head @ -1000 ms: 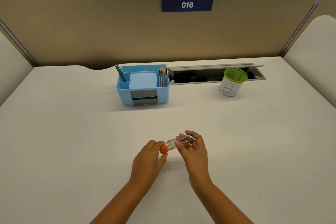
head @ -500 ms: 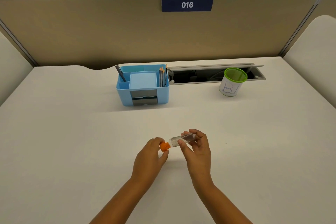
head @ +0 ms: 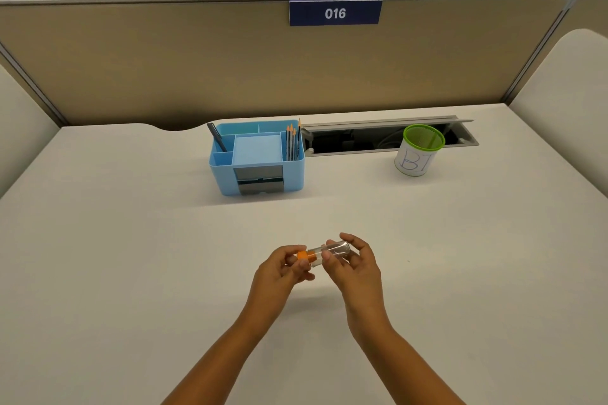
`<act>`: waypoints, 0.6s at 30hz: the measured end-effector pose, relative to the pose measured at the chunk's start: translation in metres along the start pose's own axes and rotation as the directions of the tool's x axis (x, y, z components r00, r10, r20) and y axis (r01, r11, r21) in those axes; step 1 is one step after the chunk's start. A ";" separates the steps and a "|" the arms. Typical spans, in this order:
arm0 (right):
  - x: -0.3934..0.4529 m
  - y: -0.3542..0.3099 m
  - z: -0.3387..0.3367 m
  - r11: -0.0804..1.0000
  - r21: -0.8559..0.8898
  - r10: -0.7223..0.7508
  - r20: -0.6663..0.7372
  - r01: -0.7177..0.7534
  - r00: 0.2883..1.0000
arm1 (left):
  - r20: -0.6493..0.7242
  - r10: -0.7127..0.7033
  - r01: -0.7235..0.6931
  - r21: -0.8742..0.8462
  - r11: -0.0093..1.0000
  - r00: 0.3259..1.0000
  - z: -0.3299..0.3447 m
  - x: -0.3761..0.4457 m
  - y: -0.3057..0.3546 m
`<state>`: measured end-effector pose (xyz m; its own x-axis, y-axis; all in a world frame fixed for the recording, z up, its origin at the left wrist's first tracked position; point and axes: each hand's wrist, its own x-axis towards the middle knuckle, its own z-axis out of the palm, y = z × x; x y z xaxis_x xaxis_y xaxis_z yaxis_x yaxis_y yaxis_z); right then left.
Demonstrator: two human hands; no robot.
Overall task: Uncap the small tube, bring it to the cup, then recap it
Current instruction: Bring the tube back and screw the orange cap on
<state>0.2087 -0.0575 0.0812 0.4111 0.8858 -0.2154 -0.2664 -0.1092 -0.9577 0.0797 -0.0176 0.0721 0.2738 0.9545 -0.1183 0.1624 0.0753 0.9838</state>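
While the white desk [head: 131, 240] takes up most of the view, the blue organiser [head: 256, 158] with its pencils stands at the back, and the green-rimmed cup [head: 418, 151] marked with blue letters sits to its right beside the open cable tray [head: 362, 141] — well apart from the hands. Nearer the person, both hands are raised just above the desk. The right hand [head: 355, 266] pinches the clear body of the small tube [head: 330, 251] between thumb and fingertips, the tube lying roughly level with its closed end pointing right. The left hand [head: 279, 270] grips the orange cap [head: 302, 255] at the tube's left end; the cap looks seated on the tube, so the uncapping seems not yet done.

The tube appears light and rigid, clear plastic or glass — smooth walls that could slip in a loose pinch, and possibly breakable if dropped. A firm hold around mid-body, with the other hand's fingertips around the cap's rim, looks like the sensible grip for twisting or pulling. Whether it holds any contents cannot be told.
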 end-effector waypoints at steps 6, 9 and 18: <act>0.001 -0.008 0.005 0.999 0.004 -0.035 -0.010 0.035 0.999 | -0.048 0.015 -0.018 -0.063 0.998 0.999 0.001 0.004 0.007; 0.002 -0.009 0.006 0.999 0.037 -0.023 -0.041 0.024 0.999 | -0.087 0.062 -0.061 0.014 0.998 0.994 0.000 0.005 0.012; 0.002 -0.003 0.002 0.986 0.142 0.101 -0.082 -0.088 0.991 | -0.039 0.133 -0.125 0.159 0.979 0.990 -0.001 0.004 0.016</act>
<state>0.2089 -0.0540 0.0843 0.4526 0.8300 -0.3259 -0.4231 -0.1218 -0.8979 0.0825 -0.0124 0.0875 0.2553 0.9667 0.0188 0.2753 -0.0913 0.9570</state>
